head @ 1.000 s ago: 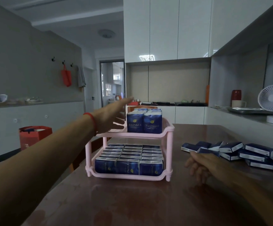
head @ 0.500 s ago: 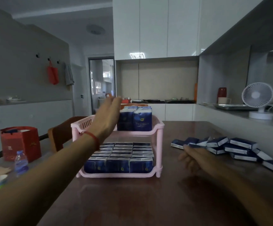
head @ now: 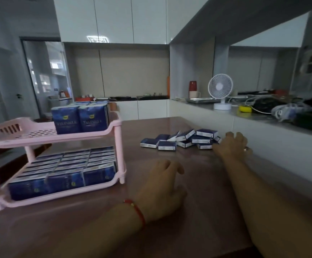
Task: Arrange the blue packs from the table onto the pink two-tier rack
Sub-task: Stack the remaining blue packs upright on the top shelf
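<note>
Brown table [head: 198, 175] underneath everything, glossy, running back to a pale counter wall on the right. On its left part, the pink two-tier rack [head: 114, 146]: lower tier packed full with blue packs standing in rows, upper tier holding only a block of upright packs [head: 80, 120] at its right end, perforated floor bare to the left of them. Well apart from the rack, toward the counter wall, a loose heap of blue packs [head: 181, 139], lying flat and partly overlapping. Left hand [head: 162, 187] resting on the table between rack and heap, red cord at the wrist, fingers loosely bent, holding nothing. Right hand [head: 233, 146] reached to the heap's right edge, fingers spread and relaxed, at or just beside the nearest packs, nothing gripped yet; actual contact cannot be told. Behind, on the counter, a small white fan [head: 220, 90].

Step in hand, by judgement: fetching the next packs for the upper tier. Next move likely calls for closing fingers round a pack or a few, lifting clear of the heap, then standing them upright beside the block already on top.
</note>
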### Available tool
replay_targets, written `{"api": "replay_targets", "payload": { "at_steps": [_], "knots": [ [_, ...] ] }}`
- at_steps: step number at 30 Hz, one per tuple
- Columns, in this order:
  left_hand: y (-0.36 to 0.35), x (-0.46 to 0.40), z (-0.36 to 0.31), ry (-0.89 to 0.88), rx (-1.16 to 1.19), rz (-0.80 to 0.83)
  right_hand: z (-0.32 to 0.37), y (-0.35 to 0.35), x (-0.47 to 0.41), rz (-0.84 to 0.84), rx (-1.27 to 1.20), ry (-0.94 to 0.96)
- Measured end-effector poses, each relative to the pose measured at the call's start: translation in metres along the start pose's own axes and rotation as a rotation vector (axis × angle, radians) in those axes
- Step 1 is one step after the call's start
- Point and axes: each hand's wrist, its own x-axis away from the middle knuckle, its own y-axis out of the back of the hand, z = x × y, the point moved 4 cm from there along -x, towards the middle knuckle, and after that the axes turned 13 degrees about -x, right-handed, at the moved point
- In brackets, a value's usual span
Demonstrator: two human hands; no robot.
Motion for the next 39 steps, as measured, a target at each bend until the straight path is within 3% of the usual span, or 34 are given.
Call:
{"api": "replay_targets", "payload": {
  "at_steps": [5,12,15,18,21,24,29,34,36,39],
  "knots": [
    [-0.026,-0.031,0.001,0.109,0.061,0.046,-0.025,-0.011,-0.012,0.106,0.071,-0.103],
    [-0.032,-0.029,0.022,0.266,0.364,0.063,-0.02,0.001,-0.015,0.177,0.275,-0.191],
    [-0.031,-0.027,0.021,0.306,0.46,0.054,-0.017,0.004,-0.014,0.214,0.22,-0.212],
    [-0.032,-0.024,0.025,0.356,0.585,0.027,-0.014,0.014,-0.015,0.228,-0.01,-0.189],
    [-0.031,-0.022,0.03,0.422,0.752,-0.029,0.012,0.031,-0.003,0.223,-0.394,0.044],
    [-0.032,-0.024,0.033,0.492,1.057,-0.062,0.064,0.039,0.031,0.413,-0.636,0.406],
    [-0.03,-0.026,0.039,0.56,1.42,-0.059,0.111,0.012,0.085,0.76,-0.481,0.721],
    [-0.033,-0.025,0.049,0.626,1.445,-0.164,0.114,-0.011,0.101,0.978,-0.512,0.697],
    [-0.034,-0.026,0.053,0.663,1.465,-0.225,0.1,-0.028,0.091,0.957,-0.579,0.578],
    [-0.037,-0.026,0.058,0.768,1.45,-0.266,0.071,-0.051,0.064,0.579,-0.443,0.51]
  ]
}}
